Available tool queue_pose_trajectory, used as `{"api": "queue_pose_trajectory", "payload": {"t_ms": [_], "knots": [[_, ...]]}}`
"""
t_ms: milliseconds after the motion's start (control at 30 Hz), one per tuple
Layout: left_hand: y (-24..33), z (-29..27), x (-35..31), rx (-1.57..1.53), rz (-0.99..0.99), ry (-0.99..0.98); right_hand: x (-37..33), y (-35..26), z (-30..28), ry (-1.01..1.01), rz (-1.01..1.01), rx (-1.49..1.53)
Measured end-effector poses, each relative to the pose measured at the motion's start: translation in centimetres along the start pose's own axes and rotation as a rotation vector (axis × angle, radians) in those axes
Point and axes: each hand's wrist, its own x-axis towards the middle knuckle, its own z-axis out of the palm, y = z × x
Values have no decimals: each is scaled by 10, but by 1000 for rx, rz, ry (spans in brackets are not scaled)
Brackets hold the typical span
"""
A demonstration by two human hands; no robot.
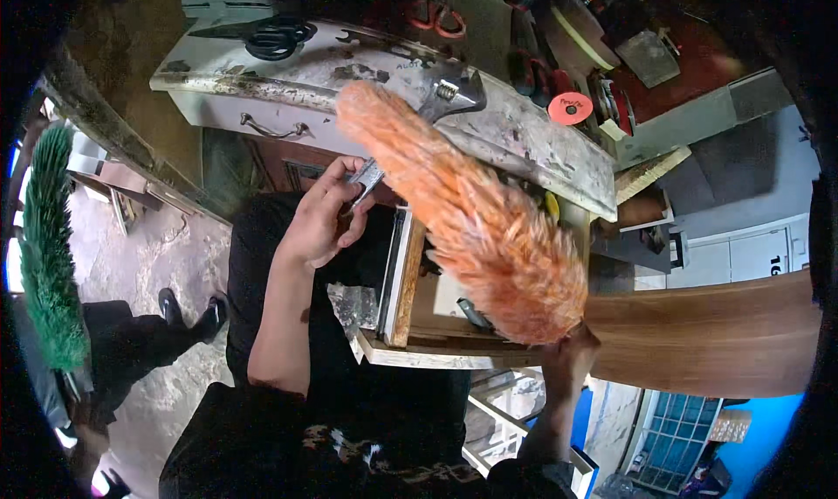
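My right hand [569, 352] is closed at the lower end of a fluffy orange duster [497, 237]; the handle is hidden in my grip. The duster slants up and left across an open wooden drawer [454, 357], hiding much of its inside. Between its thumb and fingers, my left hand [325, 213] pinches a small grey metal piece [368, 176] beside the duster's edge. Behind the duster, an adjustable wrench [456, 96] lies on the worn white benchtop [524, 137]. A dark object [473, 314] shows inside the drawer.
Black-handled scissors [278, 38] and red-handled scissors [441, 17] lie toward the back. A red disc [569, 108] is at the bench's right. A curved wooden panel [707, 329] stands right of the drawer. At far left, another person [131, 351] is beside a green duster [52, 246].
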Motion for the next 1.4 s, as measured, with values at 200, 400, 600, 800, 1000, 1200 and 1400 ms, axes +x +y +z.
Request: {"api": "queue_pose_trajectory", "payload": {"t_ms": [200, 400, 600, 800, 1000, 1200, 1400], "knots": [[-2, 0, -1, -415, -239, -203, -6, 25, 0, 12, 130, -23], [-11, 13, -1, -518, -244, -253, -2, 8, 4, 155, 277, 64], [-9, 27, -6, -429, -160, -116, -20, 9, -3, 103, 116, 95], [-14, 46, -18, -439, -193, 21, -23, 0, -12, -11, -116, 91], [-19, 38, -13, -463, -187, -27, -23, -1, -16, -60, -31, 118], [-32, 33, -18, -318, -76, 137, -37, 9, -15, 0, -94, 48], [-17, 40, -38, -63, 68, 232, -38, 4, -20, 6, -138, 29]]}}
